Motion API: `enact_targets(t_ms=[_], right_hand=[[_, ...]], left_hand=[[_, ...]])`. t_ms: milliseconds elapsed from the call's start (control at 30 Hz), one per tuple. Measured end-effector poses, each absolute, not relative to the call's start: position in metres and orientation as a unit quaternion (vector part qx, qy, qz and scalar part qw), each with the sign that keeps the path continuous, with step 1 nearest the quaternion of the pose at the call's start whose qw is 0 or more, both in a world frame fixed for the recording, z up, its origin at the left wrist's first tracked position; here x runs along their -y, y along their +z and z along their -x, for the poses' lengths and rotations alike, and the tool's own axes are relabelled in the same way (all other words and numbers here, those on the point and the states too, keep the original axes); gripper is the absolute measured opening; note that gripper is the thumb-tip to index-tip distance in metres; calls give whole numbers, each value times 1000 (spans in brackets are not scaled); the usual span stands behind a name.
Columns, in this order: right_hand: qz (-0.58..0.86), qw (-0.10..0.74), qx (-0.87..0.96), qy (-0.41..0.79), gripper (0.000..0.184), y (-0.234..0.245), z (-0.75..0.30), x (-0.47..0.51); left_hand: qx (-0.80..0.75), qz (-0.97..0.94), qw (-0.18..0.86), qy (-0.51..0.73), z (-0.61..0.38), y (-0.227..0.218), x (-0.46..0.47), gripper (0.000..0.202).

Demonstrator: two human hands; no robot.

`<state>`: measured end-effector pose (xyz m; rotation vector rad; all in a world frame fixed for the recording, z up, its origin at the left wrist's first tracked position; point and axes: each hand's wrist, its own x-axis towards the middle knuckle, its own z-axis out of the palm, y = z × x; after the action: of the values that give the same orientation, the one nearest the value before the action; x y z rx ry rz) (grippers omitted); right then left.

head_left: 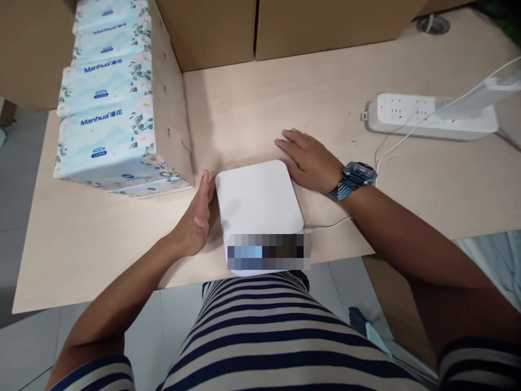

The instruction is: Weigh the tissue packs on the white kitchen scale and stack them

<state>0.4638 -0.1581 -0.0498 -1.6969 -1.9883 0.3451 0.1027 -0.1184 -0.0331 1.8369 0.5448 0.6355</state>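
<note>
A white flat box-shaped device with rounded corners (258,203) lies at the front edge of the table, its near part covered by a pixelated patch. A thin white cable (328,224) leaves its right side. Along the left side of the device stands my left hand (198,217), on edge, fingers stretched out and holding nothing. My right hand (307,157) rests on the table at the far right corner of the device, palm down with fingers extended; a dark watch is on that wrist. Whether either hand presses on the device I cannot tell.
Several tissue packs (106,130) printed with flowers are stacked at the left. A white power strip (431,114) with a red light lies at the right, a white cable crossing it. Large cardboard boxes (325,27) line the back of the wooden table (244,108).
</note>
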Motion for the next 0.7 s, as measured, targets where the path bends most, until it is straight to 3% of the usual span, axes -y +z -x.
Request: enact_targets(t_ms=[233,433,700], right_hand=[[626,258,721,147,56,-47,-463,159],[622,266,724,139,56,-50,-465,160],[630,231,736,91,57,-51,-462,161]], left_hand=[[-184,-794,528,237,-101,-29,117,97],[-207,-785,531,242,-99,-34,118,107],[-180,-807,513,231,-98,-36,119,93]])
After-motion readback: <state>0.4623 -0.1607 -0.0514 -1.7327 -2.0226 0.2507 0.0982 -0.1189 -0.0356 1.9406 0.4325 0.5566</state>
